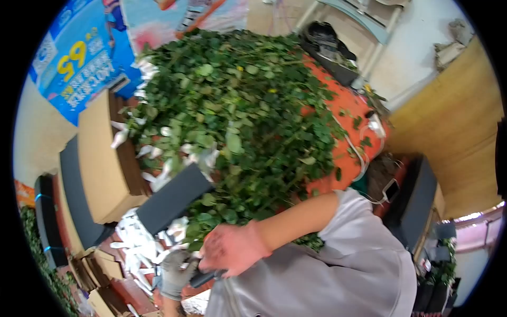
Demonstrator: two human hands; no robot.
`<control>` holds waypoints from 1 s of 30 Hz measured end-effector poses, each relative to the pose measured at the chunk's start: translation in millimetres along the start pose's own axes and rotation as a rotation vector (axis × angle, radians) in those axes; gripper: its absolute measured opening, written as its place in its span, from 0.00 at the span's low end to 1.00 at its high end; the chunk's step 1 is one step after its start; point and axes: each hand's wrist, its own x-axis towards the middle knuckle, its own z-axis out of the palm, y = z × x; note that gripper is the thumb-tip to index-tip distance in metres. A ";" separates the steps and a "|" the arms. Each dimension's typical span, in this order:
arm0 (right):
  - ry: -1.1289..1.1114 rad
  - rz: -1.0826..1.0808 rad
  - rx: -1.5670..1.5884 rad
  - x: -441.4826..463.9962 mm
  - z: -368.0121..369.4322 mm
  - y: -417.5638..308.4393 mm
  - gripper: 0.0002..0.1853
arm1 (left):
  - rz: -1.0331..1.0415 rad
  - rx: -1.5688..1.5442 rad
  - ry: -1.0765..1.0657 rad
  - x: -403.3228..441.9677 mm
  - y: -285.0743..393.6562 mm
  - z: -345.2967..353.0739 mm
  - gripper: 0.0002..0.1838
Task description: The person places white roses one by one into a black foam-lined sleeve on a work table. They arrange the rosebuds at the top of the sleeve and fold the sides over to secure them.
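Note:
My right hand, in a pinkish-red glove with dark stains, reaches across from the right and is closed around a black handle. Whatever the handle belongs to is mostly hidden. Just left of it, my left hand wears a grey glove. Its fingers look curled, but blur hides what they hold. Beyond both hands spreads a big heap of green leafy stems. Along the heap's left side lie white wrapped tips. A dark grey rectangular panel leans just above my left hand.
Stacked cardboard stands to the left, with white sleeves piled below it. Orange-red surface shows on the right, crossed by a white cable and a power strip. A phone and folding chair are farther right.

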 end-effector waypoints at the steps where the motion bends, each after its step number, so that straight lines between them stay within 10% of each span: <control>1: 0.035 0.005 0.163 0.5 -13.1 18.4 0.17 | 0.025 0.014 -0.022 0.3 1.3 -0.5 0.15; 9: -0.016 0.716 -0.238 56.3 -127.4 206.1 0.15 | -0.173 -0.100 0.054 -6.4 6.4 -13.2 0.14; 13: 0.103 0.491 -0.789 109.2 -72.6 331.0 0.08 | -0.230 -0.152 0.151 -10.6 5.0 -15.4 0.11; 17: -0.077 0.801 -1.201 147.1 -16.3 406.1 0.05 | -0.266 -0.094 0.176 -21.8 8.1 -21.5 0.09; 23: -0.515 0.702 -1.070 128.3 -38.5 377.7 0.14 | -0.396 -0.113 0.240 -39.0 18.3 -32.0 0.10; 30: -0.165 0.531 -0.788 85.1 -82.4 311.7 0.08 | -0.518 -0.261 0.392 -43.7 11.2 -49.6 0.12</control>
